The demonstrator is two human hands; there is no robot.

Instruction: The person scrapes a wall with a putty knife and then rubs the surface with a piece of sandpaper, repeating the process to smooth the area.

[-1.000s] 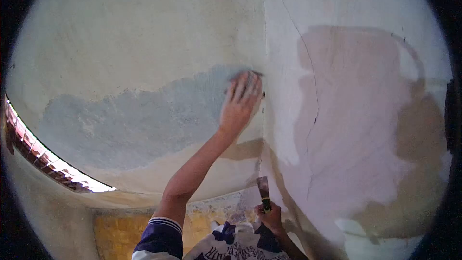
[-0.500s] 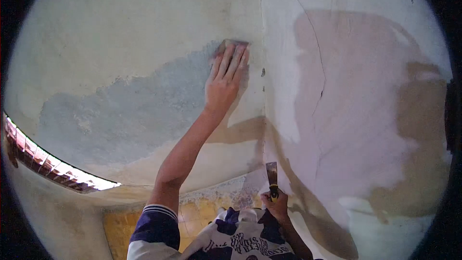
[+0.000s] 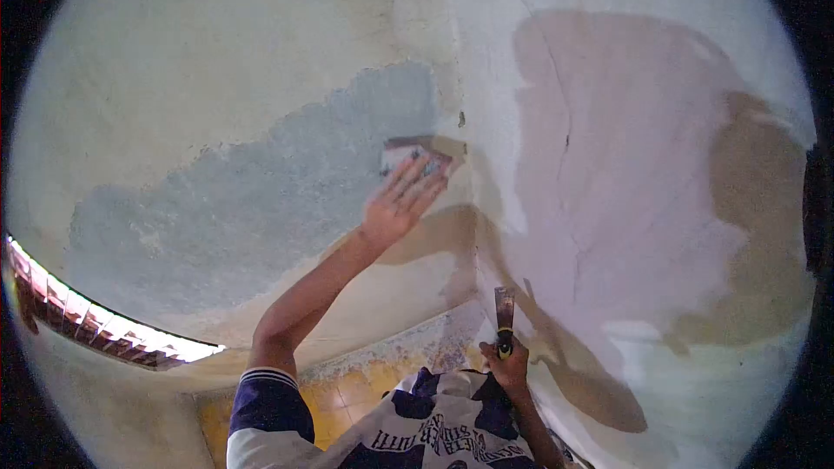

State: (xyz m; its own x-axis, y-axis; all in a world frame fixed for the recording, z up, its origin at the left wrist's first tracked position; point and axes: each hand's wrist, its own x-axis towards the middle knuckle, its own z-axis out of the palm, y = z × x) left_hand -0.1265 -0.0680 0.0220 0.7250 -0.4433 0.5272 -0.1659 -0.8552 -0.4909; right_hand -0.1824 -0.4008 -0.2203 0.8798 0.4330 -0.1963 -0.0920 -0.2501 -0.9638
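My left hand (image 3: 400,201) reaches up to the left wall, its fingers pressed over a folded piece of sandpaper (image 3: 401,155) with a whitish back and dark reddish-brown edges. Motion smears the fingertips a little. The sandpaper lies at the right part of a grey scraped patch (image 3: 261,200), close to the room's corner. Lower down, near my shirt, my right hand (image 3: 506,363) is wrapped around the black and yellow handle of a putty knife (image 3: 504,308), whose worn metal blade points up.
The right wall (image 3: 625,165) bears a long thin crack (image 3: 563,95) and my shadow. Chipped spots mark the corner line (image 3: 461,119). A barred opening (image 3: 104,321) lets in bright light at lower left. Yellow floor tiles (image 3: 334,395) show below.
My left hand has slid down the wall with the sandpaper, uncovering the grey patch's upper right part. The right hand and putty knife appear slightly farther right; the view has shifted a little.
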